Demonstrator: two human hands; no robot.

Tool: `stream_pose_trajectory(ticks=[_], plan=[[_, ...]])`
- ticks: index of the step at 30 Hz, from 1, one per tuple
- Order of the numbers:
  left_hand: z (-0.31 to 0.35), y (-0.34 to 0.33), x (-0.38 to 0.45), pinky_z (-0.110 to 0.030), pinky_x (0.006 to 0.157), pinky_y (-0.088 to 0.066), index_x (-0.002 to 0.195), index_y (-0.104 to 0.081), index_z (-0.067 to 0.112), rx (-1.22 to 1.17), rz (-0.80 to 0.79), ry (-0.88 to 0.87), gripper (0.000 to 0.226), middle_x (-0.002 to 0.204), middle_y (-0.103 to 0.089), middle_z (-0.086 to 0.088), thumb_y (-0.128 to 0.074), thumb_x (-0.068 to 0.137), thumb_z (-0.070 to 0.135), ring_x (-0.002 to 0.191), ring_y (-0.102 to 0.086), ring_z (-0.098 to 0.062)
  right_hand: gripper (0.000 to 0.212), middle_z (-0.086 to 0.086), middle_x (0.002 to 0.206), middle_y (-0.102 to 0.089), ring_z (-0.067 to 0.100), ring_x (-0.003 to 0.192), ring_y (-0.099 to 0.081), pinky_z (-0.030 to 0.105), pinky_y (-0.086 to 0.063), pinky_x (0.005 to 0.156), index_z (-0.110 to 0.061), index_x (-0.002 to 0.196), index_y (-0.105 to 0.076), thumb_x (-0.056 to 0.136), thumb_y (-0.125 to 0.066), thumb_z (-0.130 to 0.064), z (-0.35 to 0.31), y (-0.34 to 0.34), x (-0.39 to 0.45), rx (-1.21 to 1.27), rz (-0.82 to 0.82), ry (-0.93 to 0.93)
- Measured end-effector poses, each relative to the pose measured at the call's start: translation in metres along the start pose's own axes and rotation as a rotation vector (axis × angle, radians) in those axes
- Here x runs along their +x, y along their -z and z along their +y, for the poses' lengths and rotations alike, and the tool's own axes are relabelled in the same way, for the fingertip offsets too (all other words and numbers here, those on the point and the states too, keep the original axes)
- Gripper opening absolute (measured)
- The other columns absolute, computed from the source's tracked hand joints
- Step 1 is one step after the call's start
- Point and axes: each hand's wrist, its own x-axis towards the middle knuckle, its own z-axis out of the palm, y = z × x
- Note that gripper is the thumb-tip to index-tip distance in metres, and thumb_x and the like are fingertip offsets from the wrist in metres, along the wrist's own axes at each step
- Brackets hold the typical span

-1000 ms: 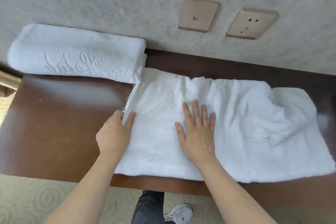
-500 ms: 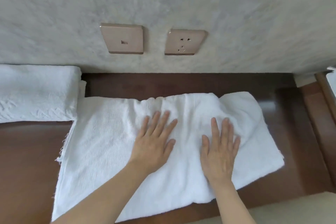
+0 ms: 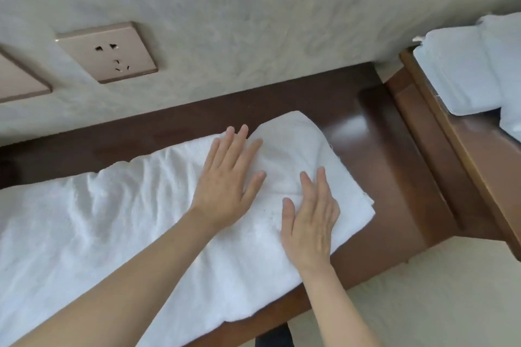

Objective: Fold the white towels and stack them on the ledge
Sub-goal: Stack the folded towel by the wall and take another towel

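Observation:
A long white towel (image 3: 118, 222) lies lengthwise on the dark wooden ledge (image 3: 375, 149), folded into a strip with wrinkles along its far edge. My left hand (image 3: 228, 180) lies flat on it near its right end, fingers straight and spread. My right hand (image 3: 310, 220) presses flat beside it, closer to the towel's right edge. More white towels (image 3: 473, 70) sit on a lighter wooden surface at the far right.
A textured grey wall runs along the back of the ledge, with a beige power socket (image 3: 108, 52) and a second plate (image 3: 17, 80) at the left. Pale carpet (image 3: 423, 304) shows below the ledge. The lighter wooden furniture (image 3: 451, 135) adjoins the ledge's right end.
Both hands have slid right along the towel, smoothing it, and now rest near its right end. The view has swung right, so the rolled towel at the left is out of sight.

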Motion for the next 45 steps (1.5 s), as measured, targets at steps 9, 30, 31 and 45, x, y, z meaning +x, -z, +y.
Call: stream_pose_trajectory(ticks=[9,30,31,45], plan=[[0.071,-0.042,0.141,-0.046,0.096,-0.041,0.142,-0.038,0.012,0.183,-0.328,0.465,0.062,0.137,-0.05,-0.013,-0.041,0.099,0.057,0.126,-0.046,-0.035,0.076,0.003,0.167,-0.006,0.019,0.155,0.001,0.046,-0.007,0.125,-0.014,0.16,-0.009,0.101,0.002,-0.061,0.039,0.007,0.032,-0.203,-0.206,-0.029],[0.122,-0.087,0.216,-0.044,0.083,-0.04,0.105,-0.059,0.013,0.045,-0.22,0.378,0.074,0.114,-0.062,-0.019,-0.012,0.096,0.069,0.105,-0.058,-0.041,0.069,0.003,0.168,-0.007,0.026,0.155,-0.003,0.056,-0.015,0.122,-0.015,0.16,-0.013,0.103,-0.025,-0.052,0.116,0.036,0.009,-0.274,-0.104,-0.292],[0.117,-0.082,0.222,-0.043,0.082,-0.039,0.108,-0.062,0.01,0.062,-0.31,0.429,0.086,0.116,-0.062,-0.02,-0.009,0.093,0.076,0.106,-0.058,-0.04,0.069,0.003,0.168,-0.007,0.026,0.155,-0.003,0.056,-0.016,0.122,-0.014,0.16,-0.014,0.103,-0.026,-0.052,0.116,0.035,0.009,-0.276,-0.103,-0.292],[0.118,-0.115,0.218,-0.035,0.083,-0.04,0.119,-0.06,0.026,-0.094,-0.18,0.017,0.031,0.092,-0.059,-0.001,-0.052,0.098,0.048,0.094,-0.057,-0.024,0.069,0.002,0.169,-0.004,0.025,0.155,0.0,0.057,-0.014,0.122,-0.016,0.161,-0.012,0.104,-0.026,-0.052,0.122,0.037,0.013,-0.269,-0.106,-0.239]])
